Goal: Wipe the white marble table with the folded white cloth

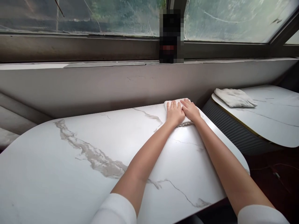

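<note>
A folded white cloth [186, 122] lies on the marble-patterned white table [112, 130], at its far edge near the right-hand corner. Pressed flat on the cloth is my left hand [175, 115], fingers stretched out and pointing away from me. Right beside it, my right hand [191, 110] also rests flat on the cloth with its fingers extended toward the far left. The two hands touch at the thumb side. Most of the cloth's middle is hidden under them.
To the right stands a second marble-patterned table [275, 115] with another white cloth [234, 98] on it, across a gap. A low wall [105, 84] and windows [130, 18] run behind the near table. A dark blurred-out object [171, 35] stands at the sill.
</note>
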`<control>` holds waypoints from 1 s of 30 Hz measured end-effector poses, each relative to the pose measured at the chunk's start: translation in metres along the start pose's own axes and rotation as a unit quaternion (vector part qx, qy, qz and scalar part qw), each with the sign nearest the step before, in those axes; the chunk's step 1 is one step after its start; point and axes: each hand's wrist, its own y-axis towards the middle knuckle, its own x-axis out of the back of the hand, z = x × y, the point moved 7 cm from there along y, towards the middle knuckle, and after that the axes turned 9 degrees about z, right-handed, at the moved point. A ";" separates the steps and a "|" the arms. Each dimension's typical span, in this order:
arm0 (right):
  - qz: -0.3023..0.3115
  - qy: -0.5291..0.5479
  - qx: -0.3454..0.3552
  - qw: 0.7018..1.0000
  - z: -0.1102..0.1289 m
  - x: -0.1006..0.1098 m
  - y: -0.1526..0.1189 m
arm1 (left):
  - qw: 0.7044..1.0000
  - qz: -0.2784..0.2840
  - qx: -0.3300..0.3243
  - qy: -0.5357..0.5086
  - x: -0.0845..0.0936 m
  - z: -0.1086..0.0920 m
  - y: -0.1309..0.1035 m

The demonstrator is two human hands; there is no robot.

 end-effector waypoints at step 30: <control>0.115 -0.030 0.219 0.968 0.128 -0.004 -0.235 | 0.963 0.169 -0.015 -0.207 0.036 0.015 -0.247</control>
